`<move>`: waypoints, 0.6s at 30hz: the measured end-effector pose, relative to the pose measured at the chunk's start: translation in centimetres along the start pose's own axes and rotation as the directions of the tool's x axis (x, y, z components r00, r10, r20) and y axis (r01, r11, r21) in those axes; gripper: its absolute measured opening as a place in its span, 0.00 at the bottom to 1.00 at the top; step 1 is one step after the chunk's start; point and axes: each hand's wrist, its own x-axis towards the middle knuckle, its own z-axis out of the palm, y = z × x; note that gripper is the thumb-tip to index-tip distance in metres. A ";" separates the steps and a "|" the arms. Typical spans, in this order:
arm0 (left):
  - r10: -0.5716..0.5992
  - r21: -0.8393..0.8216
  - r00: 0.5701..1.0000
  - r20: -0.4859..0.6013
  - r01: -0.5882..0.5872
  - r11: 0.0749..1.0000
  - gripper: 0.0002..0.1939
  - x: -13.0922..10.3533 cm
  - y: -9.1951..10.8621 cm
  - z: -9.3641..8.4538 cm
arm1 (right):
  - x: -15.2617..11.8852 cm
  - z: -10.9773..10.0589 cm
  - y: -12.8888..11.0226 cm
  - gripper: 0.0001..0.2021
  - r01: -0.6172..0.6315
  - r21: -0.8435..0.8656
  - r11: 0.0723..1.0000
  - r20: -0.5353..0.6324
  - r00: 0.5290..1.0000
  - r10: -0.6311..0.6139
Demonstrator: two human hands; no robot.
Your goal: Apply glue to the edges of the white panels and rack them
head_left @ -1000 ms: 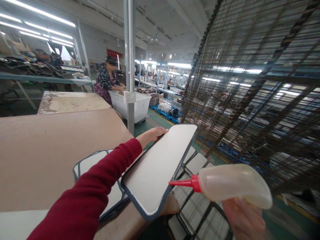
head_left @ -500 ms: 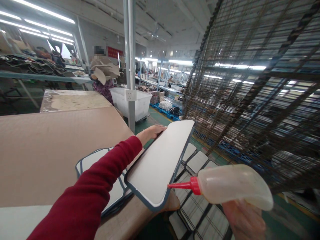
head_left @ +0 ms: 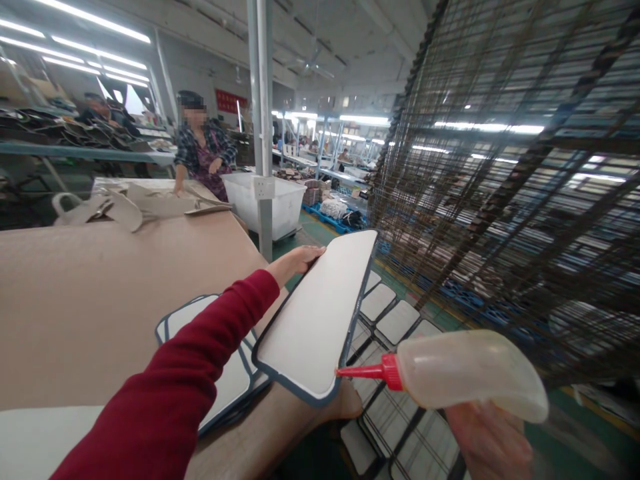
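Note:
My left hand (head_left: 302,259) grips the far left edge of a white panel with a dark blue rim (head_left: 320,313), which it holds up tilted over the table corner. Some of its fingers are hidden behind the panel. In my right hand (head_left: 490,437) lies a translucent squeeze bottle (head_left: 465,367), fingers wrapped round its underside. The bottle's red nozzle (head_left: 367,371) points left, its tip at the panel's right edge near the lower corner. Under my left forearm, more blue-rimmed white panels (head_left: 230,380) lie stacked on the table.
The brown-covered table (head_left: 125,287) spreads to the left, with cut beige pieces (head_left: 130,207) at its far end beside a co-worker (head_left: 205,143). A post (head_left: 264,133) and a white bin (head_left: 287,203) stand beyond. Wire racks (head_left: 490,167) lean at right; more panels (head_left: 395,320) lie low on a rack.
The co-worker has set the beige pieces down on the table's far end. My panel has swung slightly left at its upper end, and the nozzle tip stays at its edge.

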 end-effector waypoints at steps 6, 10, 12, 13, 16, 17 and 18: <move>-0.004 -0.054 0.999 -0.041 0.002 0.999 0.11 0.0 0.1 -0.8 | -0.3 -1.1 1.8 0.08 -0.028 -0.149 0.989 0.024 0.999 0.032; -0.025 -0.091 0.998 -0.057 0.020 0.996 0.13 0.0 0.2 -1.6 | -0.9 0.1 1.5 0.08 -0.047 -0.072 0.996 -0.013 0.999 0.046; -0.033 -0.113 0.997 -0.074 0.025 0.993 0.14 0.0 0.2 -2.0 | -1.3 1.0 1.4 0.08 -0.031 -0.009 0.999 -0.049 0.998 0.030; -0.035 -0.126 0.996 -0.084 0.025 0.992 0.13 0.0 0.3 -2.2 | -1.3 1.4 1.5 0.08 -0.021 0.008 1.000 -0.067 0.998 0.022; -0.037 -0.172 0.992 -0.119 0.016 0.985 0.12 0.2 0.2 -2.7 | -1.1 1.6 1.5 0.09 -0.004 -0.016 1.000 -0.098 0.995 0.003; -0.036 -0.189 0.990 -0.133 0.010 0.982 0.12 0.4 0.1 -2.8 | -1.0 1.4 1.5 0.10 -0.001 -0.034 0.999 -0.104 0.995 -0.003; -0.035 -0.206 0.988 -0.149 0.004 0.979 0.11 0.5 0.1 -3.0 | -0.9 1.2 1.5 0.11 0.002 -0.053 0.999 -0.108 0.994 -0.008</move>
